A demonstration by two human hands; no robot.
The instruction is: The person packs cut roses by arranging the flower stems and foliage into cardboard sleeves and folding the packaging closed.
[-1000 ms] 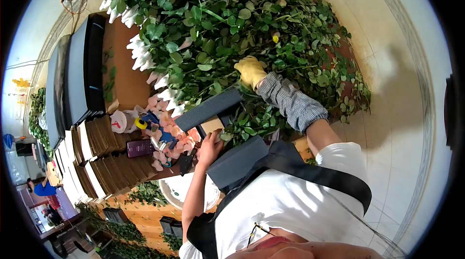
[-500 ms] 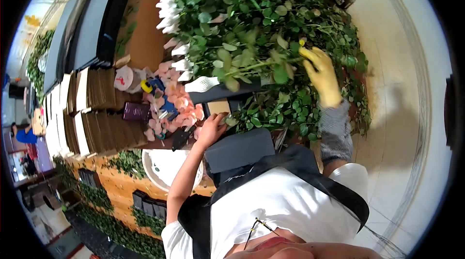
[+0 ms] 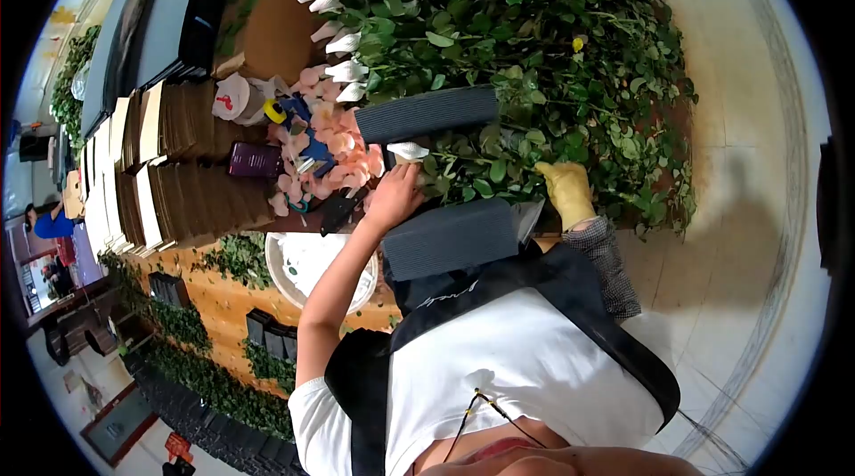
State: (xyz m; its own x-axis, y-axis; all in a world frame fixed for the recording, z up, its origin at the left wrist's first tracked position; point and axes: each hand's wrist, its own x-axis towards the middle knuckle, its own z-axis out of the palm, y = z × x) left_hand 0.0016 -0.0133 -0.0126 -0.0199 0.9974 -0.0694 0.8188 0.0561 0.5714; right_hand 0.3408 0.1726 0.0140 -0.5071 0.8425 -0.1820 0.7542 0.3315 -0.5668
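Note:
My left hand is bare, its fingers laid over the near edge of the bundle just below a white-netted rose head. Leafy rose stems run right from that head between two dark corrugated flaps, the far flap and the near flap. My right hand, in a yellow glove, is curled round the stem end of the bundle; its fingertips are partly lost among leaves.
A large pile of netted roses lies beyond. Pink petals, a phone and stacked cardboard sheets are to the left. Black scissors or a similar dark tool lie by my left wrist, above a white bin.
My right hand has come down toward me from the pile, bringing the rose stem into the wrap. The far dark flap now stands raised. My left hand has shifted slightly up and right.

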